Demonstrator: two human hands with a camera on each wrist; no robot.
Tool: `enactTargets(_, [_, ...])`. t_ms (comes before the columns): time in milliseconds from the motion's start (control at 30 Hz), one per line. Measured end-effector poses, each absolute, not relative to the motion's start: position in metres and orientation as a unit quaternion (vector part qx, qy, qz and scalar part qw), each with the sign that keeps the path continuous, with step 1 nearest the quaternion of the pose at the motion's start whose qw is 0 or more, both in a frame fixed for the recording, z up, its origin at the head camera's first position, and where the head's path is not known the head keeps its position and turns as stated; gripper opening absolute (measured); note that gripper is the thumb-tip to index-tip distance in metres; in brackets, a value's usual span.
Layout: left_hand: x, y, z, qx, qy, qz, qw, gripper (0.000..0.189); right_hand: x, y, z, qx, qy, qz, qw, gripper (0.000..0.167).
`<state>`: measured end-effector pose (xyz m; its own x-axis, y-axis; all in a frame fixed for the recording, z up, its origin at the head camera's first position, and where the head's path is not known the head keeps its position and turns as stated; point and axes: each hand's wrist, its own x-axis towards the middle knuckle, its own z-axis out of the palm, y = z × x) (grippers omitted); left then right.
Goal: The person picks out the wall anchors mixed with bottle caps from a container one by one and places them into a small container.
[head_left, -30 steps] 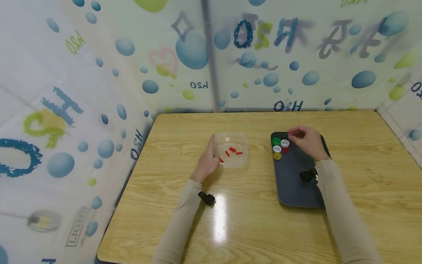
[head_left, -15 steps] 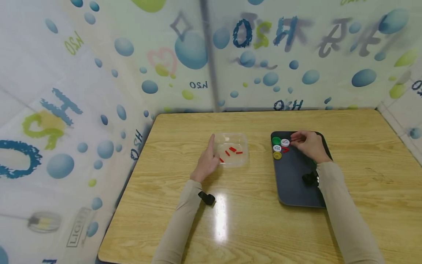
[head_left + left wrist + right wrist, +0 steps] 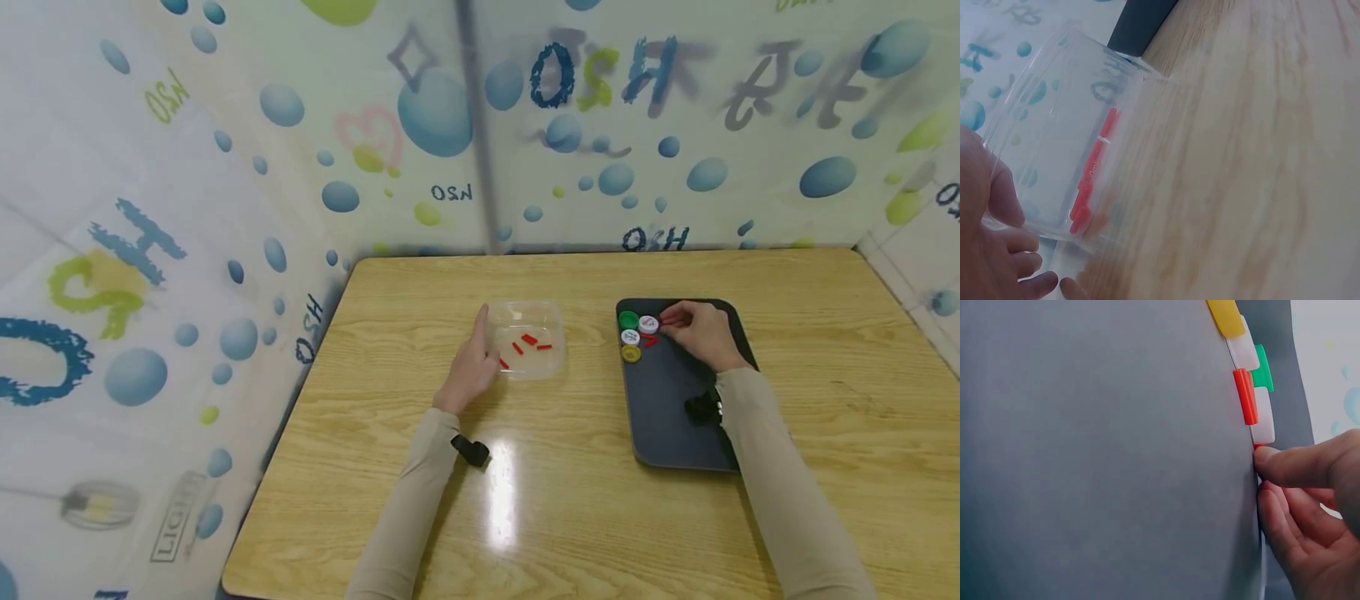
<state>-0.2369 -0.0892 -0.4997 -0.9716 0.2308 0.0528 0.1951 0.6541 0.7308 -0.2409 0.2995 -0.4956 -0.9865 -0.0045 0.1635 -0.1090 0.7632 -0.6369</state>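
Observation:
My left hand (image 3: pixel 468 367) is at the left side of a clear plastic container (image 3: pixel 557 317). Its forefinger lies straight along the side, and in the left wrist view the thumb (image 3: pixel 1007 200) rests against the wall. Several short red strips (image 3: pixel 529 340) lie in the container. My right hand (image 3: pixel 701 333) pinches a small red piece (image 3: pixel 1258 447), mostly hidden by the fingertips, over the dark tray (image 3: pixel 671 417). Right by those fingertips are a white cap (image 3: pixel 648 324) and a red V-shaped piece (image 3: pixel 649 341).
In the tray's far left corner, a green cap (image 3: pixel 628 320), a second white cap (image 3: pixel 631 337) and a yellow cap (image 3: pixel 632 354) sit close together. Tray and container stand apart on a wooden table (image 3: pixel 577 450). A patterned wall (image 3: pixel 525 217) rises behind the table.
My right hand has come down and slightly nearer, from the tray's far edge to beside the white cap, the red piece in its fingertips. The left hand and container have stayed put.

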Motion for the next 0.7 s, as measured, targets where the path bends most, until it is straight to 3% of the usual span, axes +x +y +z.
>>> enactTargets(400, [-0.236,-0.091,-0.500,0.120,0.904,0.410,0.028,0.075,-0.243,0.298,-0.494,-0.013,-0.943,0.328,0.049,0.021])
enactTargets(700, [-0.234,-0.092,-0.499,0.116,0.901,0.417,0.037,0.077,-0.238,0.299,-0.485,-0.001,-0.939,0.337,0.075,0.018])
